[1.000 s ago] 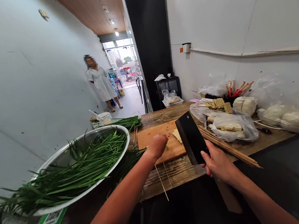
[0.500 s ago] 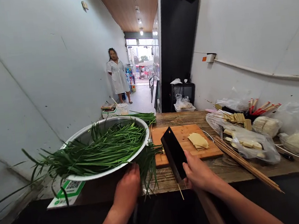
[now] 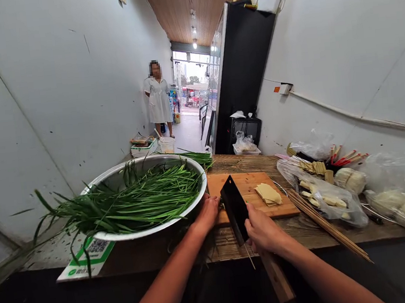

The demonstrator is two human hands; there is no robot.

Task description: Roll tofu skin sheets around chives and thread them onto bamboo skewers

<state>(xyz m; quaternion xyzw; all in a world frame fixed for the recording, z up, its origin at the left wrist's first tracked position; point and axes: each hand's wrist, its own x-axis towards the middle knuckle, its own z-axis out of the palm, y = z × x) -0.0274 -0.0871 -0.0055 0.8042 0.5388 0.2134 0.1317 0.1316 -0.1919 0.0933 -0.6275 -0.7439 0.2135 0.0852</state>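
Right hand (image 3: 263, 232) near table edge, fist wrapped on cleaver (image 3: 234, 209) handle, blade upright over near-left corner of cutting board (image 3: 249, 185). Left hand (image 3: 207, 213) curled at board's left edge beside the blade; what it pinches I can't tell. Left: steel bowl (image 3: 194, 209) of chives (image 3: 138, 199). Right: skewers (image 3: 326, 225). Tofu sheets (image 3: 268, 193) mid-board. Far: person in white (image 3: 158, 105).

Bowl (image 3: 118, 177) of chives (image 3: 139, 201) sits left on table (image 3: 305, 230); cutting board (image 3: 249, 185) right of it, tofu slices (image 3: 268, 194) on board; skewers (image 3: 326, 225) right of board; bagged food (image 3: 333, 195) far right.
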